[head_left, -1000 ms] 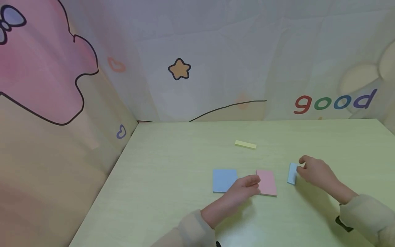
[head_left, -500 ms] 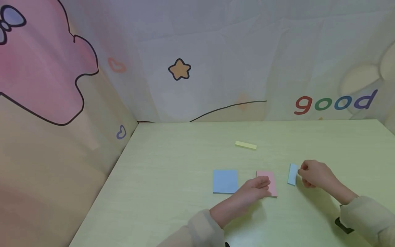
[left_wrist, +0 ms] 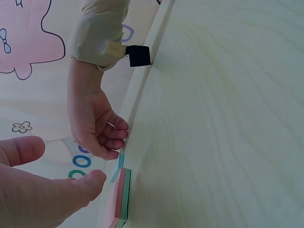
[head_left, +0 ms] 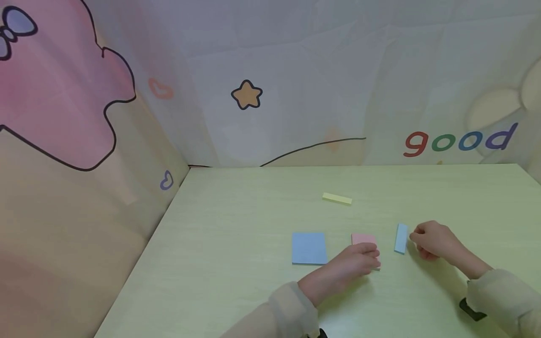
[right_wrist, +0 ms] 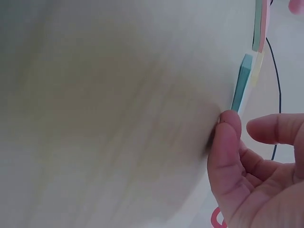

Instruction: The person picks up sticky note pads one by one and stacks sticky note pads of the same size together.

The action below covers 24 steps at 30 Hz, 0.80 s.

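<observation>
My left hand (head_left: 344, 267) reaches over the pink rectangular pad (head_left: 363, 238), its fingers stretched out and covering most of it. In the left wrist view the thumb stands apart from the fingers, and a green layer shows along the pink pad's (left_wrist: 118, 199) edge. To the right, my right hand (head_left: 435, 241) is beside the narrow light blue strip (head_left: 400, 239), its fingers loosely curled. The right wrist view has a fingertip right at the near end of the strip (right_wrist: 242, 78), with a gap between thumb and fingers.
A blue square pad (head_left: 308, 248) lies left of the pink one, close to the left wrist. Farther back is a thin yellow strip (head_left: 337, 199). Printed cloth (head_left: 296, 94) rises behind the pale table (head_left: 220, 225) and along its left side.
My left hand has moved right, from the blue pad's edge to over the pink pad. My right hand has drawn slightly back and down beside the light blue strip, its fingers more curled.
</observation>
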### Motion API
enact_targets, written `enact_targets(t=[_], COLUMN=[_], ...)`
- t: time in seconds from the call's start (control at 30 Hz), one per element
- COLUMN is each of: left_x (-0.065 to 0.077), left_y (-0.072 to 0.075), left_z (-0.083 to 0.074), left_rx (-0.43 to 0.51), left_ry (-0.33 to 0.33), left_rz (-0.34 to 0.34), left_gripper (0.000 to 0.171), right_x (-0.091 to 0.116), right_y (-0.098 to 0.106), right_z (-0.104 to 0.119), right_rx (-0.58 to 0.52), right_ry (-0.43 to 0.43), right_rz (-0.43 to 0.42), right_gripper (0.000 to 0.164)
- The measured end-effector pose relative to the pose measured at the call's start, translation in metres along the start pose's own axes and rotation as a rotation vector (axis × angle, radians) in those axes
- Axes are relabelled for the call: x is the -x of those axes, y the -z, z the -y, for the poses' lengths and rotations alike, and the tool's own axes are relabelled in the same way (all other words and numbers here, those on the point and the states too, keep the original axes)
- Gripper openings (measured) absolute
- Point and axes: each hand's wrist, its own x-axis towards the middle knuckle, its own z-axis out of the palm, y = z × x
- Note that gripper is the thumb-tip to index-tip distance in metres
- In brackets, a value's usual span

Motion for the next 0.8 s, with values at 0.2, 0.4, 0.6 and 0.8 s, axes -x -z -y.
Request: enact_targets(t=[0.2, 0.4, 0.6, 0.8], left_x=[-0.008, -0.016, -0.023, -0.029], left_y=[-0.007, -0.014, -0.022, -0.027], left_z=[-0.003, -0.004, -0.007, -0.007], left_rx=[0.035, 0.012, -0.024, -0.013], left_ry=[-0.01, -0.003, 0.005, 0.009], left_rz=[-0.022, -0.026, -0.057, -0.088], left_gripper=[0.045, 0.045, 0.047, 0.049], right_x=[-0.003, -0.005, -0.004, -0.006], right_y=[0.0, 0.001, 0.003, 0.006], right_z=[-0.002, -0.002, 0.0, -0.001], right_rx=[-0.048, -0.063, -0.115, -0.167], right_ry=[-0.022, -0.036, -0.035, -0.051], right_rz=[0.022, 0.052, 0.069, 0.062], right_gripper=[0.021, 0.02, 0.02, 0.026])
